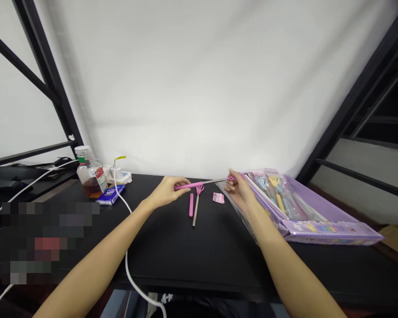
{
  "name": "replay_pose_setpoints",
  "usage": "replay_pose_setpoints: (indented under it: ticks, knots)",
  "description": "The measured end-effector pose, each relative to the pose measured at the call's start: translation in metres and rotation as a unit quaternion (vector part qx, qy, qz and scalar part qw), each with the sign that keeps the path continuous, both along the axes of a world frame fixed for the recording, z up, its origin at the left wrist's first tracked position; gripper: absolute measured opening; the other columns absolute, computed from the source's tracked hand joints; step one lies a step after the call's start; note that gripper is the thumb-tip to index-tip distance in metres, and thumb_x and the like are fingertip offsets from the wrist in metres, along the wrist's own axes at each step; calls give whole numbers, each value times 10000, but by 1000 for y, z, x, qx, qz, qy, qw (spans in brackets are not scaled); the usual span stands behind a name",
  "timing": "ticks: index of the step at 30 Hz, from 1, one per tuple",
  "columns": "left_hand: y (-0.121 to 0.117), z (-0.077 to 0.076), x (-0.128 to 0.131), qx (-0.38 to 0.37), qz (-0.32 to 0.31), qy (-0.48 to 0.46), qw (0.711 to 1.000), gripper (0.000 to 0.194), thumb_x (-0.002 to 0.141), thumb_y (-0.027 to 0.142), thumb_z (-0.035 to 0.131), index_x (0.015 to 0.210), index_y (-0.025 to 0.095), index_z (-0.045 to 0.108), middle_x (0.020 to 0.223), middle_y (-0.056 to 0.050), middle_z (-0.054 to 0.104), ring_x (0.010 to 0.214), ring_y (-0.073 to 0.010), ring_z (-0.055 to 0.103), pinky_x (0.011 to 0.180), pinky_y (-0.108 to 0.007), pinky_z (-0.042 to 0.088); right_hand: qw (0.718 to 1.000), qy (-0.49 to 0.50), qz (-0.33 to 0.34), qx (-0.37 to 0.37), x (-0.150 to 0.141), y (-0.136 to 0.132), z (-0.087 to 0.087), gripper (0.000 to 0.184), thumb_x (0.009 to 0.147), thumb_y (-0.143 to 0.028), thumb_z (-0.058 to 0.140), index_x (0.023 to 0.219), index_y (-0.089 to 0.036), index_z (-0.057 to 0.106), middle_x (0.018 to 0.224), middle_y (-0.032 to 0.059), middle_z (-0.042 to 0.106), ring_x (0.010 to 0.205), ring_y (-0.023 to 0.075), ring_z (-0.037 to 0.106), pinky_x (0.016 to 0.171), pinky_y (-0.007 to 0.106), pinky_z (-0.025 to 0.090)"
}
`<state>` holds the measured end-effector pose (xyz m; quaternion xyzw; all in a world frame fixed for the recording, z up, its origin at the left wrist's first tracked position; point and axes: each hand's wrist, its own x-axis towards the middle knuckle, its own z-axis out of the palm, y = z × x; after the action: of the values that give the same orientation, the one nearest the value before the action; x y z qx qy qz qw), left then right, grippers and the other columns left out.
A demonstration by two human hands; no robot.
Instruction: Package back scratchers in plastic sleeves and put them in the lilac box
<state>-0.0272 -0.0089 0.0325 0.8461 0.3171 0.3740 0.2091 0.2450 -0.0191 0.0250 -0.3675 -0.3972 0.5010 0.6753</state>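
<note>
Holding the pink scratcher (201, 183): a person's left hand (170, 191) pinches the handle end between thumb and fingers; the right hand (239, 192) pinches the claw end, its other fingers curled.
Scratcher's place: stretched between both hands over the desk (185, 256), toward the far edge, its metal rod showing between handle and claw.
Loose parts: below it, a pink tube (191, 205) and a claw-tipped rod (196, 210) lie side by side, pointing toward the near edge.
Pink packet (218, 198): on the desk, between these parts and the right hand.
Purple box (334, 233): toward the far right corner, containing colourful scratchers (279, 198); a clear bag (237, 207) sits beside it, partly behind the right forearm.
Far left corner: a bottle (93, 176) of amber liquid, a blue packet (111, 194) and a white power strip (128, 178).
White cable (126, 260): crosses the desk, hanging over the near edge.
</note>
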Motion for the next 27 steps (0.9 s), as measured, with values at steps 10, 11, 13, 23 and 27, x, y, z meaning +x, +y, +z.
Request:
replay_pose_setpoints:
  ticks: [10, 11, 13, 23, 27]
  knots:
    - [16, 1, -8, -208, -19, -233, 950, 529, 839, 647, 625, 733, 131, 677, 518, -9, 573, 469, -109, 503, 507, -241, 418, 996, -72, 50, -21, 12, -7, 2, 298, 692, -388, 814, 682, -197, 586, 572, 0, 603, 493, 122, 545, 467, 266, 455]
    - [15, 1, -7, -223, -30, -236, 945, 577, 861, 685, 558, 730, 134, 666, 504, -5, 547, 456, -111, 495, 496, -244, 415, 993, -90, 68, -25, 10, -8, 1, 282, 688, -365, 806, 667, -188, 586, 564, 4, 599, 481, 122, 542, 459, 263, 445]
    - [12, 2, -5, -272, -68, -241, 929, 616, 866, 720, 507, 802, 132, 681, 558, -18, 572, 500, -130, 542, 519, -254, 443, 988, -123, 92, -32, 7, -10, 0, 276, 682, -339, 788, 622, -178, 572, 524, -2, 566, 427, 104, 494, 413, 244, 382]
    - [11, -11, -1, -297, -122, -159, 934, 626, 898, 681, 511, 1009, 115, 753, 865, -118, 736, 698, -170, 661, 645, -268, 496, 968, -221, 114, 9, 7, -13, -2, 432, 720, -508, 809, 598, -156, 589, 482, -48, 447, 400, 52, 362, 396, 222, 233]
    - [14, -14, -2, -272, -120, -142, 944, 638, 916, 666, 476, 915, 108, 784, 784, -113, 746, 663, -168, 660, 640, -269, 500, 964, -234, 125, 24, 0, -12, -9, 445, 708, -507, 820, 578, -170, 560, 475, -61, 423, 404, 54, 341, 408, 231, 230]
